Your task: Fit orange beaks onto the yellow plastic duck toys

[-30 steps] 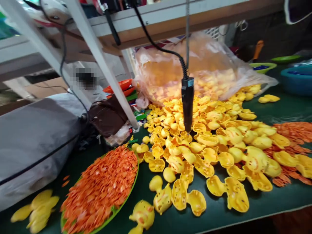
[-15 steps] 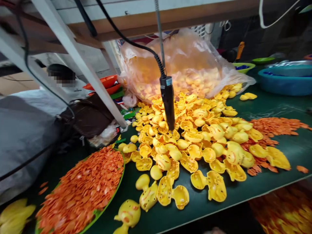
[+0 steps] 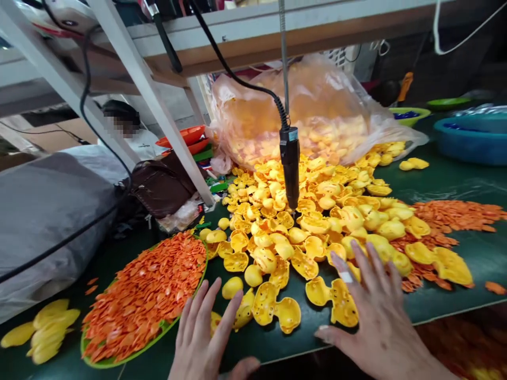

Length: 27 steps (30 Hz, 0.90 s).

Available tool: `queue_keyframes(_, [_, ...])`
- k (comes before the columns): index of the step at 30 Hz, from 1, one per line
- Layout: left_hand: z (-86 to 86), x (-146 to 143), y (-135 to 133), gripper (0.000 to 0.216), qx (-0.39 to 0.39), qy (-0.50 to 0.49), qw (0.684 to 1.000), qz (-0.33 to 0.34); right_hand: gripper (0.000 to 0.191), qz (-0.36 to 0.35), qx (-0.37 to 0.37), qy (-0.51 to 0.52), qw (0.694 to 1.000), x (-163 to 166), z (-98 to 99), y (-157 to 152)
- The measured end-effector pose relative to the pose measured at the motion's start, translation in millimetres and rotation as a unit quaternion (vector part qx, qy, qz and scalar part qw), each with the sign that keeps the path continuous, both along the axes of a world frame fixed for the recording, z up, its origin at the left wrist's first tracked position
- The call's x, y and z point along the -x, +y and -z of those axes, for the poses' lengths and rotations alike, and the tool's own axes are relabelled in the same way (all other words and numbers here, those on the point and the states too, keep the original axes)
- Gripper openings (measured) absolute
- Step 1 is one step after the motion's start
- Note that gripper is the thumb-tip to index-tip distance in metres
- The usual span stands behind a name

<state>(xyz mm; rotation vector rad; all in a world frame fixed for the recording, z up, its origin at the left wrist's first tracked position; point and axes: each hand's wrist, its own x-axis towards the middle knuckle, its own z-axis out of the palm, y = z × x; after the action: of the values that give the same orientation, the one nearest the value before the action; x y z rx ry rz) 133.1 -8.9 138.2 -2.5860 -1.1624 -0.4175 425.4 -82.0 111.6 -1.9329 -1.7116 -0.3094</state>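
My left hand (image 3: 206, 338) reaches over the near table edge, fingers spread, above a yellow duck half (image 3: 216, 321) beside the green plate (image 3: 158, 338) heaped with orange beak pieces (image 3: 146, 295). Fingers apart, my right hand (image 3: 376, 316) hovers over another yellow duck half (image 3: 343, 303) at the front of the big pile of yellow duck shells (image 3: 317, 216). Neither hand holds anything. A black electric screwdriver (image 3: 291, 166) hangs on a cord over the pile.
A clear bag of duck shells (image 3: 309, 113) lies behind the pile. Loose orange pieces (image 3: 451, 216) spread at right, a blue basin (image 3: 475, 137) beyond them. Slanted white frame legs (image 3: 158, 105), a brown bag (image 3: 158, 184) and a grey sack (image 3: 47, 211) stand at left, with a person behind.
Both my hands have come into view from below, spread over the front duck halves. The camera has shifted slightly; the hanging screwdriver sits a little more to the right.
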Motion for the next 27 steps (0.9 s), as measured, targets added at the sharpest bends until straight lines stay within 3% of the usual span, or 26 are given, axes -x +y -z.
queue_keyframes(4, [7.7, -35.7, 31.2, 0.076, -0.046, 0.043, 0.998, 0.021, 0.101, -0.002, 0.039, -0.003, 0.999, 4.4, 3.2, 15.6])
queue_keyframes(10, [12.9, -43.9, 74.3, 0.078, -0.054, 0.042, 0.996, 0.065, 0.097, -0.022, 0.087, 0.017, 0.996, 8.6, -2.9, 37.2])
queue_keyframes(13, [12.3, -45.2, 83.8, 0.080, -0.055, 0.038, 0.995, 0.069, 0.096, -0.015, 0.091, 0.011, 0.996, 10.0, -3.9, 47.5])
queue_keyframes(17, [7.8, -37.4, 63.8, 0.088, -0.033, 0.011, 0.998, 0.057, 0.093, 0.010, 0.076, -0.011, 0.997, 9.0, -3.4, 55.7])
queue_keyframes(22, [10.3, -15.9, 22.0, 0.070, -0.033, -0.033, 0.999, -0.014, 0.100, 0.014, 0.040, -0.030, 0.999, 3.4, 2.2, 58.6])
queue_keyframes(27, [19.7, -7.1, 11.2, 0.060, -0.067, -0.041, 0.996, -0.045, 0.108, -0.017, -0.003, -0.032, 0.999, -0.2, 6.7, 51.9])
